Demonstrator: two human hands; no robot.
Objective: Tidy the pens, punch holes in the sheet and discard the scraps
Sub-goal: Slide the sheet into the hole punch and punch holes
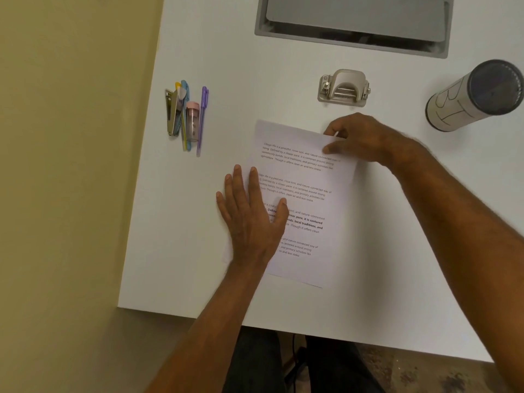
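Head view. White table [368,265], seen from above; both forearms reach in from the near edge.

Printed sheet [300,199]: lies flat on the table between the two hands, slightly skewed, four blocks of text facing the person.

Left hand [252,214]: laid flat, palm down, fingers spread and straight, pressing the sheet's left edge; gripping nothing.

Right hand [360,137]: at the sheet's far right corner, thumb on top and fingers curled behind, pinching that corner, which lifts slightly off the table.

Hole punch [343,87]: beige and metal, upright on the table just beyond the right hand, apart from the sheet.

Pens [195,117]: a loose cluster well beyond and to the left of the left hand; purple, blue and yellow barrels lying roughly parallel, beside a small pink-capped container [192,121] and a stapler [172,113].

Cylindrical holder [476,95]: dark-rimmed, pale body with drawn lines, far to the right of the right hand.

Grey recessed tray [354,24]: set in the table beyond the punch.
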